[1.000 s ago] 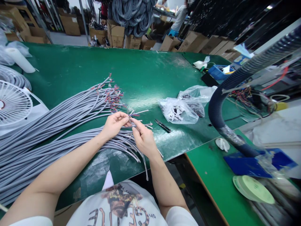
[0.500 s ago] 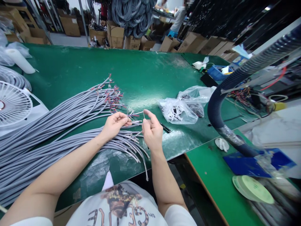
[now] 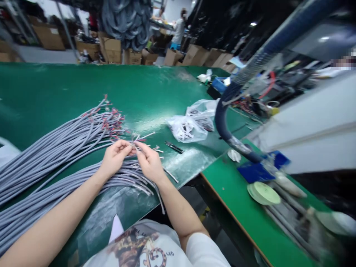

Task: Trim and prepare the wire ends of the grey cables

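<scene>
Cable end (image 3: 142, 140) stays pinched in the left hand (image 3: 114, 155); the right hand (image 3: 151, 163) has returned, its grip unclear.

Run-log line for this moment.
left hand: pinching cable end | right hand: at same end, grip unclear | grey cable bundles: on green table | black snips: right of hands

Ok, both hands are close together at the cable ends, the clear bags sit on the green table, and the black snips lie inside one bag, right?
Not quite: in the head view, the black snips lie on the green table, outside the clear bags. The left hand and right hand are indeed close together at the cable ends.
</scene>
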Demonstrator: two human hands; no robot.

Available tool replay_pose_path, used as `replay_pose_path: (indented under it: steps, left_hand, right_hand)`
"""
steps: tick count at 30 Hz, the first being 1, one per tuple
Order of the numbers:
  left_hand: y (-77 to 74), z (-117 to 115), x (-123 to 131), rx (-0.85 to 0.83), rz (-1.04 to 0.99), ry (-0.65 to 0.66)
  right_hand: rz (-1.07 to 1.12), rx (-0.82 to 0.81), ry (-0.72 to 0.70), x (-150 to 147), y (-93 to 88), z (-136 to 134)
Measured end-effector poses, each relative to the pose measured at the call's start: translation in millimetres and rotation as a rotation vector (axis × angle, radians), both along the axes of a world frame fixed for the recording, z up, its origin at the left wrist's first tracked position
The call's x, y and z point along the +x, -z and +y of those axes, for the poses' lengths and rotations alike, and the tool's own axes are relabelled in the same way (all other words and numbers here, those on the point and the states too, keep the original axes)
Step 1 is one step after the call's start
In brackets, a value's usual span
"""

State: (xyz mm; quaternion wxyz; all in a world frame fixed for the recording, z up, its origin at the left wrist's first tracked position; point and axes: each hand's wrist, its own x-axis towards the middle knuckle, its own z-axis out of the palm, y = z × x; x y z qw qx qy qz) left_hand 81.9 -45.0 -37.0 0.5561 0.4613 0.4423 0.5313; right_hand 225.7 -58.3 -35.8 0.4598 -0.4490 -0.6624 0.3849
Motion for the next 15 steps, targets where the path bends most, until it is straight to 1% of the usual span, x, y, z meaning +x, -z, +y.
replay_pose_path:
  steps: [2,4,6,8,9,10,12,14,15]
  left_hand:
    - [1.0,0.4,-1.9,0.020,0.046,0.016]
    - [2.3,1.4,-3.5,0.040,0.073,0.042]
    - [3.2,1.8,-4.4,0.058,0.082,0.057]
    - [3.9,1.6,-5.1,0.065,0.086,0.057]
    - [4.3,1.6,-5.4,0.066,0.088,0.053]
    - [5.0,1.8,-5.8,0.067,0.093,0.047]
    - [6.9,2.7,-6.7,0.083,0.111,0.034]
    - [8.5,3.8,-7.7,0.116,0.143,0.019]
    - [8.8,4.2,-8.3,0.131,0.161,0.014]
  right_hand:
    - [0.118,-0.069,0.006,-3.8,5.5,5.2]
    - [0.249,-0.131,0.013,-3.2,7.2,10.9]
    - [0.392,-0.165,0.063,2.1,2.1,13.8]
    - [0.511,-0.173,0.118,9.7,-8.3,12.1]
    - [0.537,-0.173,0.115,13.0,-13.9,9.9]
    - [0.531,-0.173,0.078,15.3,-18.5,7.0]
    - [0.422,-0.163,-0.059,15.8,-22.4,1.2]
    - [0.248,-0.133,-0.159,11.1,-18.2,-2.5]
    - [0.170,-0.111,-0.168,7.8,-14.0,-3.0]
